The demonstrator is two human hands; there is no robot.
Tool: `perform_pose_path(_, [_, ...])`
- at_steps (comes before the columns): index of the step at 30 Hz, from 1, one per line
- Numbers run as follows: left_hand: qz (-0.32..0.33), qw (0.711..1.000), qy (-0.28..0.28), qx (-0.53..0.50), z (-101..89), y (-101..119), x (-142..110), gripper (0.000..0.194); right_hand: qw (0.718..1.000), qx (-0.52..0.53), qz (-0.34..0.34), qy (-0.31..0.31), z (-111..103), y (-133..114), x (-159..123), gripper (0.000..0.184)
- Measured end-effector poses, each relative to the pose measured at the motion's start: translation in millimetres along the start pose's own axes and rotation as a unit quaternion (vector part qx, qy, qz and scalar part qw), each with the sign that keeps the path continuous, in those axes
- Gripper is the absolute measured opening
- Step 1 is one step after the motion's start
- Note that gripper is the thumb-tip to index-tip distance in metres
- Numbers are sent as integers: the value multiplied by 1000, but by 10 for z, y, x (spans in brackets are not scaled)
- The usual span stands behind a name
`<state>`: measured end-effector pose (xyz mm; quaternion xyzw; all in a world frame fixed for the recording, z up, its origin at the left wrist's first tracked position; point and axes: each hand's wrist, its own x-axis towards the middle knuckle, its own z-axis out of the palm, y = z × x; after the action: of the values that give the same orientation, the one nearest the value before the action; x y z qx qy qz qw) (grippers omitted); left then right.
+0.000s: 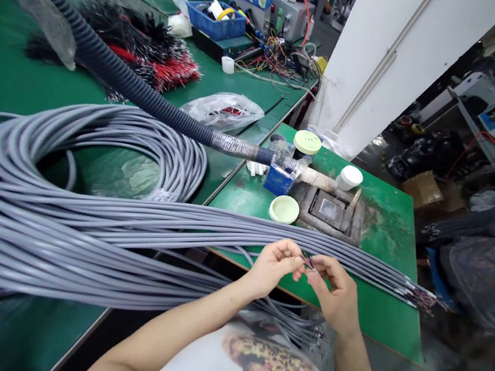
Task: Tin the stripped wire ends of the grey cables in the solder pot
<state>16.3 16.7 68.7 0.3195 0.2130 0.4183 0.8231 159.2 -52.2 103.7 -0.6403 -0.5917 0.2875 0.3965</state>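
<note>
Close in front of my body, my left hand (272, 268) pinches thin coloured wires (307, 261) between thumb and fingers. My right hand (338, 290) meets it from the other side, its thumb and fingertips closed on the same wires. Dark and reddish strands show between the fingertips; the rest is hidden by the fingers. Just beyond both hands runs a bundle of grey cables (231, 228), whose stripped ends (421, 297) fan out at the right. More cable ends (315, 333) hang below my hands.
A large grey cable coil (7, 171) covers the left bench. Beyond my hands sit a metal pot with a square opening (331, 209), a pale green dish (284, 209), a white cup (350, 177) and a ribbed hose (148, 96). Black and red wires (154, 62) lie farther back.
</note>
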Motion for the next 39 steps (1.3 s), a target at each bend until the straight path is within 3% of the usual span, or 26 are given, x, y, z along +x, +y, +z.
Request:
perform_pose_path(10, [-134, 980, -45, -136, -24, 1, 79, 21, 996, 36, 14, -85, -43, 0, -28, 27])
perform_pose_path(16, [-115, 987, -58, -94, -68, 18, 86, 25, 994, 50, 23, -98, -42, -11, 3, 27])
perform_pose_path(21, [-93, 992, -45, -73, -70, 38, 90, 18, 994, 43, 26, -97, -31, -35, 30, 25])
perform_pose_path(27, [-119, 984, -34, -128, -52, -30, 70, 16, 999, -1, 9, -45, 11, -21, 36, 12])
perform_pose_path(32, [-89, 988, -6, -128, -6, -102, 49, 16, 997, -70, -16, 17, 87, -30, 42, 32])
perform_pose_path(39, [-118, 979, 10, -167, 93, -160, 0, 15, 985, -134, -94, 58, 165, 19, 52, 20])
